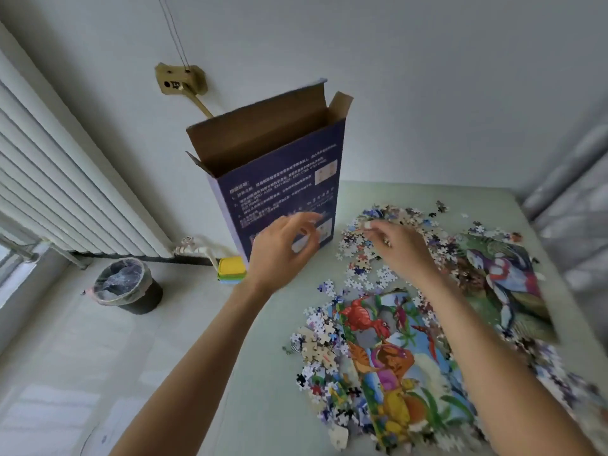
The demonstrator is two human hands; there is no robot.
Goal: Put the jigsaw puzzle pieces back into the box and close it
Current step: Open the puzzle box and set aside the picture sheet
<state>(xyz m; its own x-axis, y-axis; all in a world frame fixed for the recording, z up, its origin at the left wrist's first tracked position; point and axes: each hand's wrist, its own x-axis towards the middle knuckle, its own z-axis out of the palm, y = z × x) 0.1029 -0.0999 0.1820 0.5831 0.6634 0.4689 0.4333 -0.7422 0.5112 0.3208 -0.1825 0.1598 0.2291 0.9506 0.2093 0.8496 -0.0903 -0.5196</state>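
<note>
A tall dark-blue puzzle box [283, 179] stands upright at the table's far left corner, its top flaps open and the brown inside showing. My left hand [279, 248] hovers in front of the box's lower face, fingers loosely curved and holding nothing. My right hand [401, 245] reaches into a heap of loose puzzle pieces [358, 258] right of the box, its fingertips pinched together on some of them. A joined dinosaur section [388, 350] lies nearer me, and another joined picture [503, 278] lies to the right.
The pale green table [263, 357] carries more scattered pieces [319, 343] along its left-centre. On the floor to the left stand a lined waste bin [126, 286] and a small coloured stack [232, 269]. A white radiator [49, 179] runs along the left wall.
</note>
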